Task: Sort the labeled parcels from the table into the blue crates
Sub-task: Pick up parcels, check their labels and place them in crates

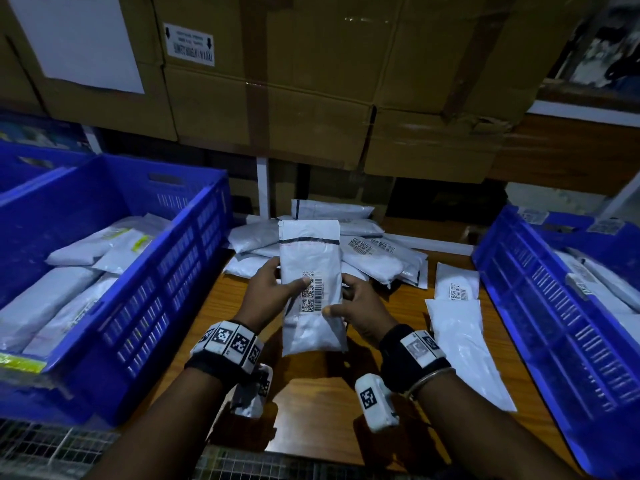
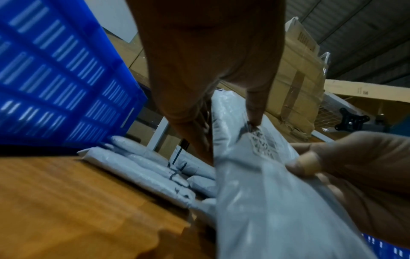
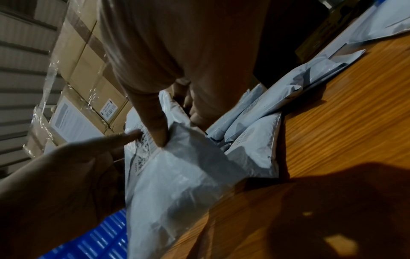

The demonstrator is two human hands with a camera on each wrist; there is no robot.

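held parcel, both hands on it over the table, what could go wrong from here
The left hand thumb lies on the held parcel barcode label, so the code may be misread and the parcel sent to the wrong crate. The glossy bag could slip from the right hand grip once the left lets go, landing on the unsorted pile.

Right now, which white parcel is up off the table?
The white parcel held upright between the left hand and right hand, barcode label facing the person. All the others lie flat in the pile, on the table, or in the crates.
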